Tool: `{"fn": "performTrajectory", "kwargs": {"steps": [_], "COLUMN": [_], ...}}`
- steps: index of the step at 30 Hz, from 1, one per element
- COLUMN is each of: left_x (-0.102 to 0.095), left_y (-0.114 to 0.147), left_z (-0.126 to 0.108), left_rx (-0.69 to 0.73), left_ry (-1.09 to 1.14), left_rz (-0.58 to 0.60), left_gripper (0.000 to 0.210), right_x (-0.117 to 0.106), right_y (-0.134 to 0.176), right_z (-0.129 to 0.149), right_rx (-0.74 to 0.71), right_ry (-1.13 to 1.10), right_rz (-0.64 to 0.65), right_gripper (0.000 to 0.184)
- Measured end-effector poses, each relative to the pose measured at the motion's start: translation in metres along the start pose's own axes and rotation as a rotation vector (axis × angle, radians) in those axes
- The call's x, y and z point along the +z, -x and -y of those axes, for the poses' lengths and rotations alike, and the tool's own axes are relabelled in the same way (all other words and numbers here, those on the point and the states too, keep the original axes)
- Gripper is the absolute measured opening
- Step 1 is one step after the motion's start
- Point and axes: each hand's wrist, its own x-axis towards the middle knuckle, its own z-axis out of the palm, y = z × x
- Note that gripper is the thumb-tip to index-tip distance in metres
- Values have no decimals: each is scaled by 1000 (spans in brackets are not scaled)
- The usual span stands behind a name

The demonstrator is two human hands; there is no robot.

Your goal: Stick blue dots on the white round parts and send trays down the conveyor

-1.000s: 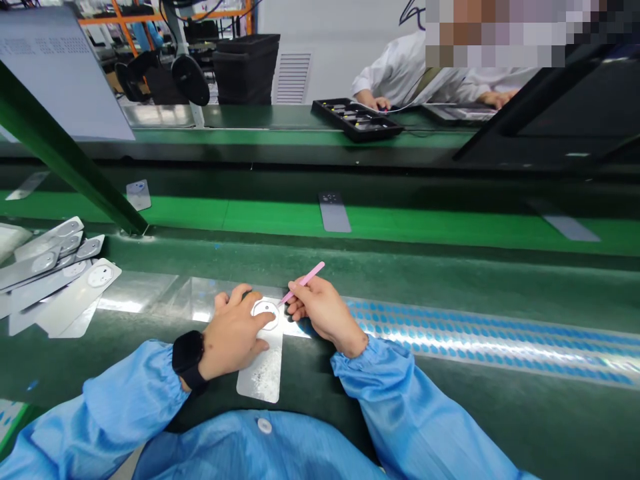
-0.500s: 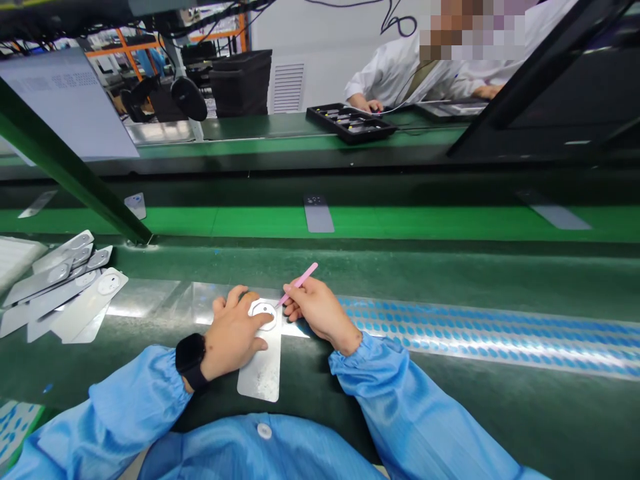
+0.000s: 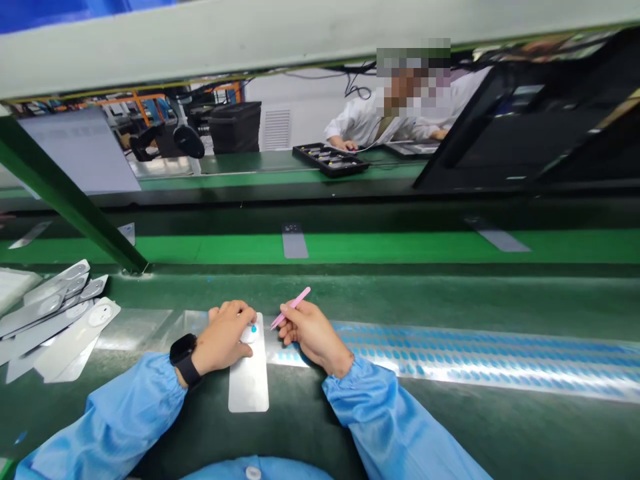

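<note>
A pale phone back cover [image 3: 249, 383] lies flat on the green bench, with a white round camera area and a small blue dot [image 3: 254, 329] near its top. My left hand [image 3: 224, 339], a black watch at its wrist, grips the cover's left side with bent fingers and thumb. Pink tweezers [image 3: 296, 302] are pinched in my right hand [image 3: 313, 337], just right of the cover. Their tips point down and left, apart from the cover. From the right hand a clear strip with rows of blue dots [image 3: 450, 353] runs off to the right.
Several phone back covers [image 3: 75, 333] lie piled at the left. Beyond the bench edge, spaced covers [image 3: 296, 243] lie on a bright green belt [image 3: 380, 248]. A green post [image 3: 75, 197] slants at the left. A person in white [image 3: 363, 117] sits opposite, near a black tray [image 3: 330, 160].
A blue dot now shows on the cover's camera area. The tweezers have drawn slightly away from it, and my left fingers have shifted back toward its left edge. My view has tilted up.
</note>
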Motion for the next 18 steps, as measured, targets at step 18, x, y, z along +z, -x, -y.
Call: {"fn": "performTrajectory", "kwargs": {"steps": [18], "left_x": [-141], "left_y": [-124], "left_z": [45], "left_rx": [-208], "left_ry": [-343], "left_rz": [-263], "left_gripper": [35], "right_x": [-3], "right_y": [-9], "right_z": [-6], "right_rx": [17], "right_ry": [-133], "right_rz": [69], "right_gripper": [50]}}
